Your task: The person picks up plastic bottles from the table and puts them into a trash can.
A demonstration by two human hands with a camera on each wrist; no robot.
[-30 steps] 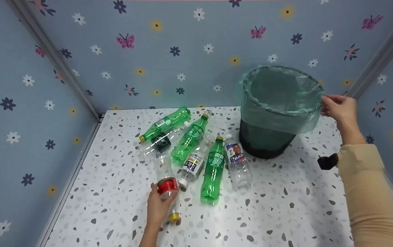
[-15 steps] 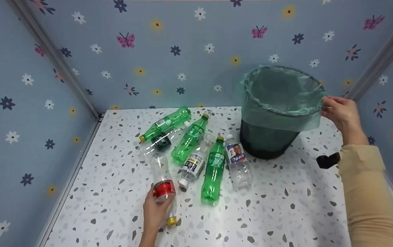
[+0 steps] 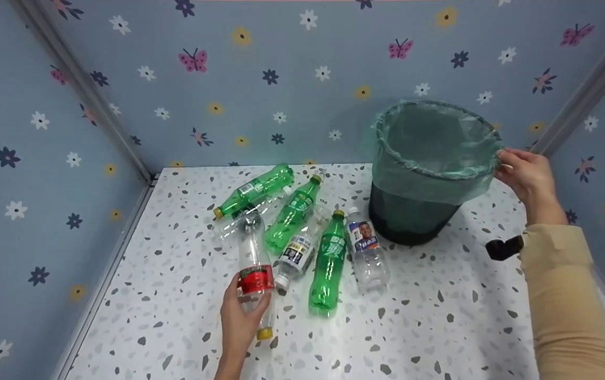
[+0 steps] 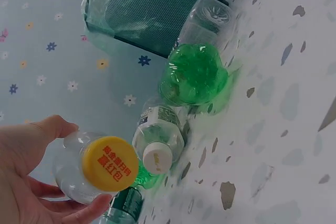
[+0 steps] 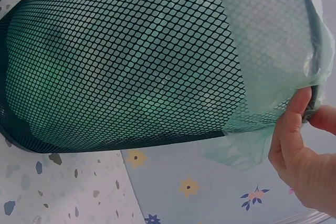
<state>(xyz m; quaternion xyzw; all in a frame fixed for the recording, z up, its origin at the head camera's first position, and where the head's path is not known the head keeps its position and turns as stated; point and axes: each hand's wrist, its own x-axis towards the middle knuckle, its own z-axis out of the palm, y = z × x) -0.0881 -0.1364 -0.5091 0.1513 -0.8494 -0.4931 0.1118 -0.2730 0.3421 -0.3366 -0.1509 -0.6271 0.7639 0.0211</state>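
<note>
Flower-printed panels [image 3: 276, 68] enclose a speckled white table [image 3: 423, 327] in the head view; the bin [image 3: 410, 227] stands towards the back, its green liner [image 3: 418, 182] folded over the rim; left of the bin and nearer the person, the left hand [image 3: 241, 316] holds the red-labelled bottle [image 3: 256, 278] with thumb and fingers round it; the bottle's long axis points away from the person — yellow cap [image 3: 264, 333] at the near end, base towards the panels — so the bin's mouth lies to its right and farther back; the right hand [image 3: 529, 174], on the far right of the bin, is the nearer one to that mouth and pinches the rim where the liner covers it; left of the bin lie three green bottles [image 3: 328, 269] and three clear bottles [image 3: 298, 250], one just beside the bin.

Left wrist view: the cap faces the camera, with fingers curled round the bottle behind it; the bottle seems raised off the table, though how high cannot be told.

Right wrist view: mesh of the bin fills much of the frame; thumb and finger close narrowly on its rim, with liner hanging loose beside them.
</note>
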